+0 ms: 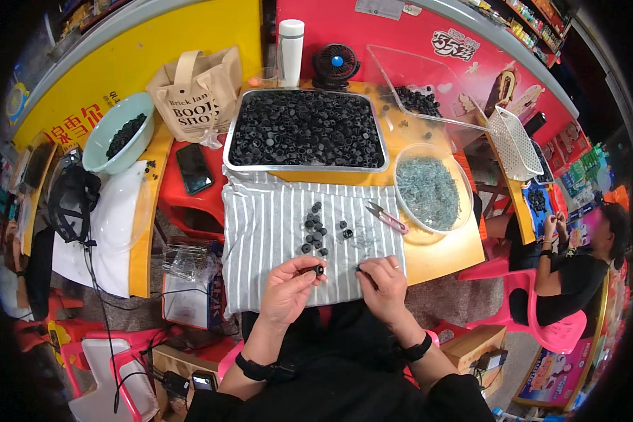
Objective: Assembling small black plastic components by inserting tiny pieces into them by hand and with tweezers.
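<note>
My left hand (288,290) pinches a small black round part (319,269) between thumb and fingers, above the near edge of a grey-and-white striped cloth (260,239). Just to its right, my right hand (385,287) is closed with thumb and index fingertip together. A dark bit shows at that fingertip, too small to name. Several loose black round parts (309,238) lie on the cloth beyond my left hand. Near them are thin clear pieces (364,239), hard to make out. Pink-handled thread snips (394,221) rest at the cloth's right side.
Beyond the cloth stands a metal tray (309,169) heaped with black parts. A round tub (464,179) of clear thin pieces is at right. Around them are a phone (194,169), tote bag (197,91), bottle (290,56), fan (335,65) and green basin (98,155). A person (577,267) sits at far right.
</note>
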`<state>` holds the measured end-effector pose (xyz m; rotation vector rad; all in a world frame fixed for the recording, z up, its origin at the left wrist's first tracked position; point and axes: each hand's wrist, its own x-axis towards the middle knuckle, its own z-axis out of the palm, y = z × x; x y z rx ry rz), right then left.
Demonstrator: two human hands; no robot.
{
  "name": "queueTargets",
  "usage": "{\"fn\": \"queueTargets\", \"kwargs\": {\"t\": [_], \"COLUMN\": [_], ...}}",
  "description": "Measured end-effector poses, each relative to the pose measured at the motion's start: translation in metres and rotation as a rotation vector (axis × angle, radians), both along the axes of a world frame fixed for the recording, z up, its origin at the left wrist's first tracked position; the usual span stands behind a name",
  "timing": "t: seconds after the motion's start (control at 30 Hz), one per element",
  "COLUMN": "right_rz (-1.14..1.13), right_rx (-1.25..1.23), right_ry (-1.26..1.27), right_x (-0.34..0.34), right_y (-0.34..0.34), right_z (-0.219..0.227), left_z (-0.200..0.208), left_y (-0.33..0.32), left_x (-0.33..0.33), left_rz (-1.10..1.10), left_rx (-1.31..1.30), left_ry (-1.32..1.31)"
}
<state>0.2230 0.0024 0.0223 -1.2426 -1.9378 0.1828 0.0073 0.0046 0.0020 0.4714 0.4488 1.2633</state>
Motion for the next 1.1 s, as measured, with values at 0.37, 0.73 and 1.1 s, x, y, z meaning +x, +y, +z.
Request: {"fn": "queueTargets", "kwargs": {"t": [0.37, 0.73, 1.1], "right_rz": [0.087, 0.096, 0.088], "right_rx": [-0.033, 0.07, 0.1], "right_ry": [0.445, 0.325, 0.284], "right_x": [-0.053, -0.068, -0.068], "right_y": [-0.007, -0.002, 0.0], "right_z": [0.028, 0.028, 0.026], "left_z": [-0.002, -0.001, 0.0], "left_y": [-0.001, -0.002, -0.003], "left_x": [-0.001, -0.001, -0.001], "left_rz": [-0.056, -0.046, -0.062], "left_rx": [-0.045, -0.113, -0.119], "left_ry": [-0.096, -0.036, -0.053]}}
